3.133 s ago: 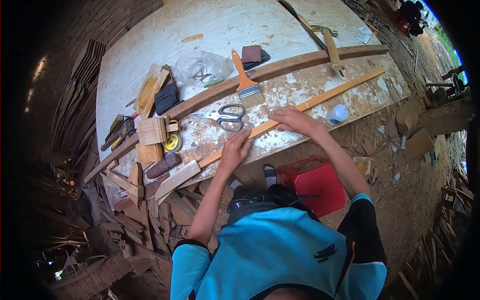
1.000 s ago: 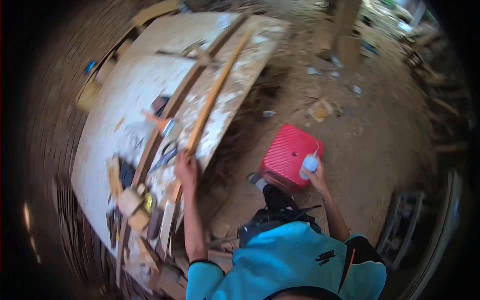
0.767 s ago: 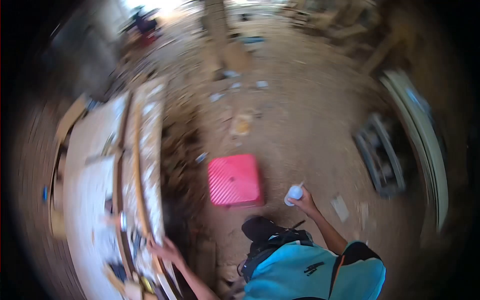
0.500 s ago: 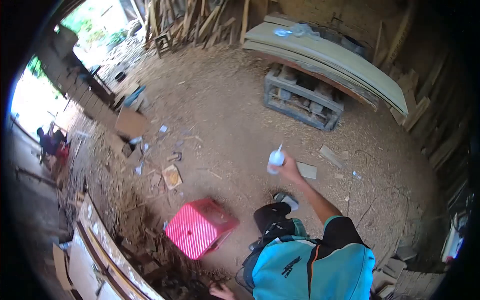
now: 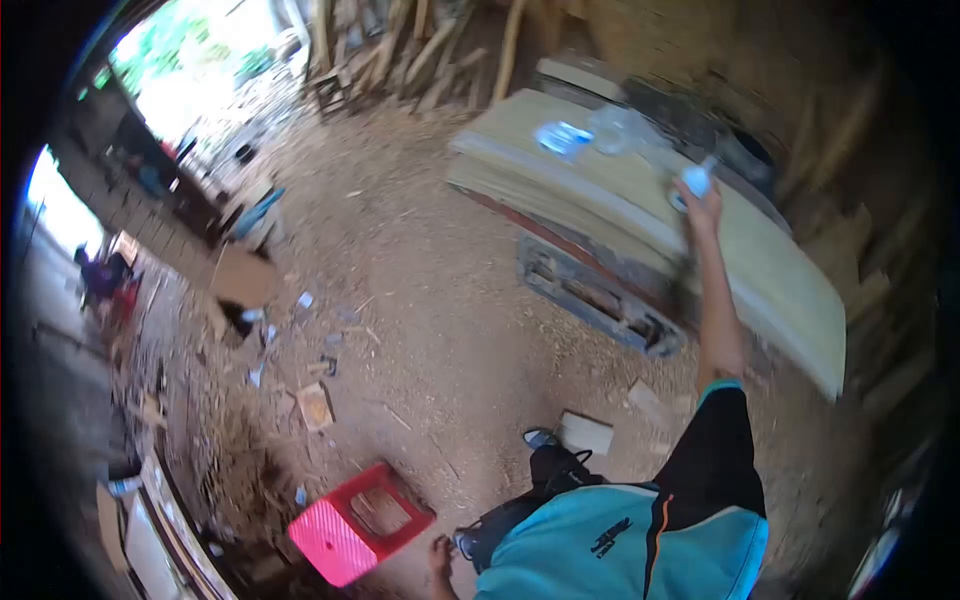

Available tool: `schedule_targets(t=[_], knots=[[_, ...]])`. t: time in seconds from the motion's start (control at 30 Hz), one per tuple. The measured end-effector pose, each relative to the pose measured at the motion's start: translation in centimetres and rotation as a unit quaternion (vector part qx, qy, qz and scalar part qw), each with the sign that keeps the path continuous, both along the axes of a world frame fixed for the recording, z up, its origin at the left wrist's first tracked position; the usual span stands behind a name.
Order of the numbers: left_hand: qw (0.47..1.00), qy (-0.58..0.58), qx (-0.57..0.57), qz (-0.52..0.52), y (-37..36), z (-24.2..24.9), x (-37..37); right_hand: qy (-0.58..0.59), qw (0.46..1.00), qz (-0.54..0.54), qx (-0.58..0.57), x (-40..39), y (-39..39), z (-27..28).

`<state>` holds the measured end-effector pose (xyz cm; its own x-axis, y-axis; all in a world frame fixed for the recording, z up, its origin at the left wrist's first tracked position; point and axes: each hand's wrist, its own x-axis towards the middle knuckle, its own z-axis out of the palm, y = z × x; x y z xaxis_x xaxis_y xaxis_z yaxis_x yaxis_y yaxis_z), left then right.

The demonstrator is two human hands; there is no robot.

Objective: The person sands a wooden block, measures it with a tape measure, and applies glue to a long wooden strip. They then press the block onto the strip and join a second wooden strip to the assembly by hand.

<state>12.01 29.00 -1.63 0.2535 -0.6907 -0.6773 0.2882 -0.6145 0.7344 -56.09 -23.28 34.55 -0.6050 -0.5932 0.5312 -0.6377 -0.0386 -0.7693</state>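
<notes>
My right hand (image 5: 706,212) is closed round a small white squeeze bottle (image 5: 697,181) with a thin pointed nozzle. That arm is stretched out, and the bottle overlaps the far side of a stack of pale boards (image 5: 775,275) in this view. Clear plastic wrapping (image 5: 615,130) and a shiny bluish plastic piece (image 5: 563,139) lie on the boards, left of the bottle. Low beside my leg hangs my left hand (image 5: 440,555), small and blurred, close to a pink plastic stool (image 5: 345,540) tipped on its side.
A grey frame (image 5: 600,300) stands under the boards. Wood scraps, a flat offcut (image 5: 585,433) and a cardboard box (image 5: 243,277) lie on the dusty floor. Timber (image 5: 440,60) leans at the back. Another person (image 5: 100,275) sits far left.
My right hand has carried the bottle up and forward, from above the floor to over the boards. I have moved nearer the stack, and the stool sits lower in view.
</notes>
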Motion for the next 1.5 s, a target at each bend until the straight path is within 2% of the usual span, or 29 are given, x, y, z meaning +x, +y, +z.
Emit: schedule_targets(t=[0.03, 0.07, 0.1, 0.3, 0.37, 0.4, 0.47, 0.53, 0.57, 0.63, 0.67, 0.7, 0.73, 0.8, 0.83, 0.87, 0.9, 0.93, 0.97, 1.0, 1.07, 1.13, 1.2, 1.27, 1.3, 1.4, 1.5], knots=[[1.0, -0.002, -0.017, -0.013, -3.4, 3.6, -2.6, 0.004, 1.0, 0.012, 0.008, -3.1, -3.0, -2.3], [0.996, -0.03, -0.007, -0.081, -4.9, 4.2, -3.3, -0.018, 0.999, -0.006, 0.028, -1.9, -2.5, -0.8], [0.988, -0.063, 0.011, -0.138, -5.1, 4.1, -3.2, -0.011, 0.999, 0.013, 0.034, -3.6, -3.8, -2.3], [0.967, -0.169, 0.186, -0.042, -2.8, 5.7, -2.6, -0.004, 0.991, 0.104, 0.083, -12.8, -9.2, -9.5], [0.968, -0.163, 0.188, 0.01, -0.7, 5.2, -2.3, 0.074, 0.995, 0.062, 0.037, -12.6, -8.2, -10.3], [0.967, -0.159, 0.197, 0.025, 0.1, 5.0, -2.1, 0.225, 0.967, -0.101, 0.062, -6.6, -4.6, -7.2], [0.962, -0.16, 0.218, 0.049, 1.5, 5.1, -1.7, 0.245, 0.953, -0.165, -0.066, 2.3, -0.5, -6.3], [0.968, -0.146, 0.198, 0.041, 5.4, 1.8, -0.5, 0.222, 0.969, -0.088, -0.064, 16.6, 4.3, -5.6], [0.969, -0.173, 0.169, 0.043, 7.5, 0.7, -0.5, 0.184, 0.982, 0.043, -0.021, 21.8, 5.0, -7.4], [0.963, -0.235, 0.125, 0.054, 10.4, -0.3, 0.0, 0.136, 0.951, 0.272, 0.062, 33.3, 6.2, -11.8], [0.955, -0.271, 0.112, 0.054, 12.0, -0.1, 1.0, 0.124, 0.919, 0.36, 0.1, 39.2, 7.7, -13.2], [0.951, -0.27, 0.129, 0.078, 14.1, 0.6, 2.2, 0.139, 0.862, 0.442, 0.205, 46.0, 11.2, -11.7], [0.944, -0.27, 0.147, 0.118, 18.2, 1.7, 5.8, 0.287, 0.747, 0.565, 0.2, 58.1, 17.3, -10.3], [0.937, -0.26, 0.155, 0.173, 21.7, 4.6, 6.4, 0.278, 0.609, 0.722, 0.174, 68.2, 22.1, -12.6], [0.927, -0.267, 0.146, 0.218, 23.7, 6.9, 8.3, 0.267, 0.537, 0.775, 0.201, 73.7, 26.6, -10.6], [0.913, -0.283, 0.136, 0.261, 25.9, 9.2, 11.5, 0.244, 0.459, 0.841, 0.15, 78.9, 28.8, -12.7], [0.893, -0.334, 0.153, 0.259, 28.2, 10.9, 13.7, 0.238, 0.37, 0.884, 0.156, 84.0, 32.6, -11.3], [0.873, -0.379, 0.171, 0.255, 30.2, 12.5, 15.3, 0.242, 0.316, 0.911, 0.108, 88.2, 36.2, -11.4], [0.846, -0.413, 0.162, 0.294, 31.4, 15.0, 17.1, 0.263, 0.253, 0.931, 0.032, 92.2, 39.4, -11.6], [0.816, -0.446, 0.154, 0.335, 32.1, 17.6, 18.8, 0.248, 0.18, 0.951, 0.039, 95.9, 42.6, -12.1], [0.755, -0.503, 0.133, 0.398, 33.1, 22.1, 22.1, 0.254, 0.096, 0.962, -0.006, 102.0, 49.2, -10.7], [0.714, -0.553, 0.12, 0.411, 34.2, 24.3, 25.8, 0.306, 0.031, 0.951, -0.027, 107.4, 55.0, -8.1], [0.696, -0.569, 0.097, 0.427, 34.6, 26.4, 29.5, 0.317, -0.004, 0.946, -0.063, 113.1, 59.9, -6.8], [0.695, -0.528, 0.081, 0.482, 35.0, 27.4, 33.7, 0.301, -0.012, 0.952, -0.049, 117.9, 64.0, -6.3], [0.691, -0.508, 0.067, 0.51, 35.7, 27.0, 36.2, 0.263, 0.019, 0.962, -0.064, 119.9, 65.9, -6.7], [0.69, -0.484, 0.074, 0.533, 37.7, 27.0, 43.7, 0.331, -0.012, 0.943, 0.017, 125.8, 70.3, -6.0], [0.769, -0.403, 0.129, 0.48, 39.2, 26.4, 49.3, 0.47, -0.026, 0.882, -0.019, 129.7, 72.4, -7.2]])
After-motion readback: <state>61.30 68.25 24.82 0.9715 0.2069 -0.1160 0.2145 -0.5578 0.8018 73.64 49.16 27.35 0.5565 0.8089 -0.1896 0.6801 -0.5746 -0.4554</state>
